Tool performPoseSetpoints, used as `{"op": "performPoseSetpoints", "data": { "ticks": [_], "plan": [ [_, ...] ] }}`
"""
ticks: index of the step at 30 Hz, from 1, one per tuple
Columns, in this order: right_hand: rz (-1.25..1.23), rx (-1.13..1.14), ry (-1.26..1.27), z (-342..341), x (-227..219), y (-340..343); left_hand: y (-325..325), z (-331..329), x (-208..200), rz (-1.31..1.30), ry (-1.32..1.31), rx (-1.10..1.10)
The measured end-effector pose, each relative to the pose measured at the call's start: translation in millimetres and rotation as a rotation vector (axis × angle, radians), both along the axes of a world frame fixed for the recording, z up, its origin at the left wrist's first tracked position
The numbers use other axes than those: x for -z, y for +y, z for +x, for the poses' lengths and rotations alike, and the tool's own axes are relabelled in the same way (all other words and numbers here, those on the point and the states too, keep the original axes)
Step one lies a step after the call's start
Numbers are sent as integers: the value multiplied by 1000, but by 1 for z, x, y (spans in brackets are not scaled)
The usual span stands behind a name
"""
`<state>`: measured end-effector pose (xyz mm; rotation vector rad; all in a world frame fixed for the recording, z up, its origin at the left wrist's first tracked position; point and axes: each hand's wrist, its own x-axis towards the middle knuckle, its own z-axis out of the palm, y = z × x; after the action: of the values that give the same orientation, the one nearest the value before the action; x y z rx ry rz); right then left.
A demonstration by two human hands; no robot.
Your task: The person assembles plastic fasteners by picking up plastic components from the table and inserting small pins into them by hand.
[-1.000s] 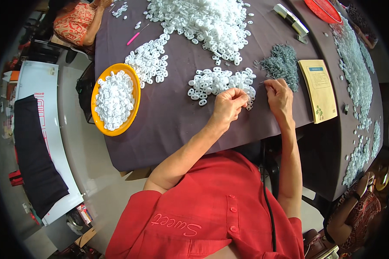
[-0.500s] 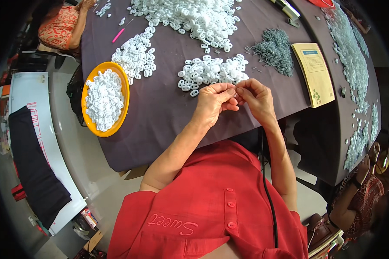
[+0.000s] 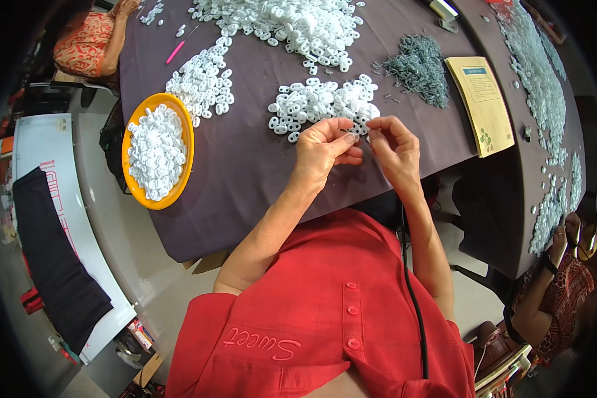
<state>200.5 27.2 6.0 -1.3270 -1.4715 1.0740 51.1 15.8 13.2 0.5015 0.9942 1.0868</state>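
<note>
Just in front of a heap of small white oval two-holed pieces [image 3: 305, 106], both my hands are raised over the near table edge. My left hand [image 3: 320, 151] pinches one white two-holed piece [image 3: 355, 136] between thumb and forefinger, its other fingers curled below. A short gap to the right, my right hand [image 3: 398, 149] has thumb and forefinger closed together. Whatever it holds is too small to make out. Beyond it lies a pile of short grey-green clear sticks [image 3: 418, 73].
An orange oval bowl [image 3: 127, 174] of white pieces stands at the left edge. Larger white heaps [image 3: 292, 23] lie farther back, near a pink-handled hook [image 3: 176, 52]. A yellow packet [image 3: 481, 106] lies right. Other people sit at left and far right; a black cable [image 3: 414, 312] crosses my front.
My hands, pressed together before, have moved slightly apart, and the white piece now shows in the left fingers. The whole view has shifted a little.
</note>
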Motion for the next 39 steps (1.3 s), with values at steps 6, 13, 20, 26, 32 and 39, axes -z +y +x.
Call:
{"op": "performPoseSetpoints", "data": {
  "ticks": [6, 13, 20, 26, 32, 39],
  "plan": [
    [-253, -55, 493, -11, -4, -10, 2, -1, 4, 38, 21, -10],
    [-303, -80, 598, -12, -2, -12, -6, 1, 6, 92, 43, -47],
    [-347, -70, 648, -14, 1, -14, -8, -6, -3, 95, 124, -30],
    [-312, -78, 658, -15, 1, -17, -8, -9, 0, 68, 42, 27],
    [-302, -71, 660, -15, 2, -18, -12, -3, -1, 97, 92, -22],
    [-333, -46, 683, -16, -3, -17, -13, 3, -5, 211, 165, -173]
  ]
}}
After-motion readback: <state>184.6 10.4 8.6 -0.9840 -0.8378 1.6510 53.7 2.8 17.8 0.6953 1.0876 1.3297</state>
